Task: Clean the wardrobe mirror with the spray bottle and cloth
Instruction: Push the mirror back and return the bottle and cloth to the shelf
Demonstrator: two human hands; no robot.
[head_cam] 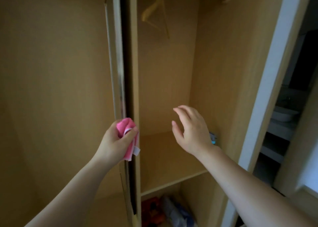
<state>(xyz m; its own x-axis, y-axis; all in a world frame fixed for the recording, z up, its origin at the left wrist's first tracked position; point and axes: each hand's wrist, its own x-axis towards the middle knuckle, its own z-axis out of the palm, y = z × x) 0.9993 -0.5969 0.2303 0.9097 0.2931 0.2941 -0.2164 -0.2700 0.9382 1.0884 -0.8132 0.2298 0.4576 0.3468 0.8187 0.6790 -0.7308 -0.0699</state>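
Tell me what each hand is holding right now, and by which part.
The left hand holds the pink cloth, its grip round the bunched middle, ends sticking out above and below. The right hand is open and holds nothing.

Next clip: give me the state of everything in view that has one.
left hand, grips the pink cloth.
pink cloth, bunched, by the door edge.
right hand, open, holding nothing.
wardrobe, open, inside showing.
hanger, hanging at the top, no garment.
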